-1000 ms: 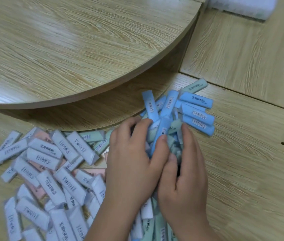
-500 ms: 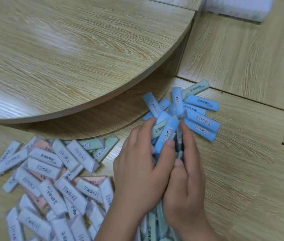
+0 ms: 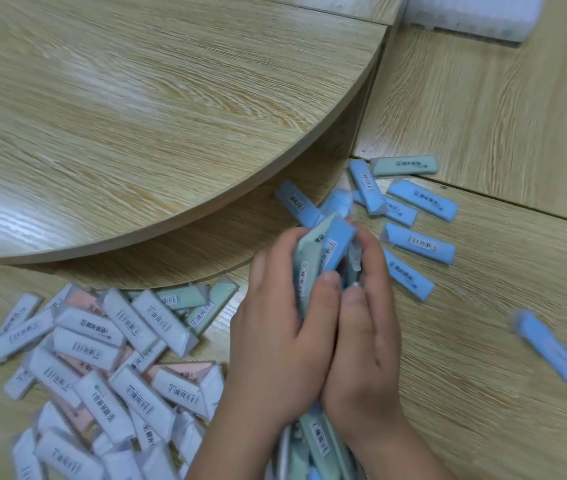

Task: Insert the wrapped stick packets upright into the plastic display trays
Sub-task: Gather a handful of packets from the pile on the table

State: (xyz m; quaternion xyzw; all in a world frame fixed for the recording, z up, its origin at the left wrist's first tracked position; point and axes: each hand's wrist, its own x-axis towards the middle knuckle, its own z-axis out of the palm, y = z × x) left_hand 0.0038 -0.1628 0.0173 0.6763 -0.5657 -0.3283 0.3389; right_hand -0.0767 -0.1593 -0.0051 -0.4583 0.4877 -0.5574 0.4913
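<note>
Packet bundle (image 3: 323, 252): blue and pale-green wrapped sticks, long axes pointing up and away from the person, clamped between the left hand (image 3: 282, 337) and right hand (image 3: 365, 341), both curled closed around it. Loose blue packets (image 3: 417, 242) lie flat beyond; white and pink ones (image 3: 102, 344) lie left on the wood-grain floor (image 3: 483, 393).

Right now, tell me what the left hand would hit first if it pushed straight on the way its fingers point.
The left hand points up and slightly right. Past the bundle of packets it grips, it would likely first meet the loose blue packet lying beside the round tabletop edge; depth is uncertain.
</note>
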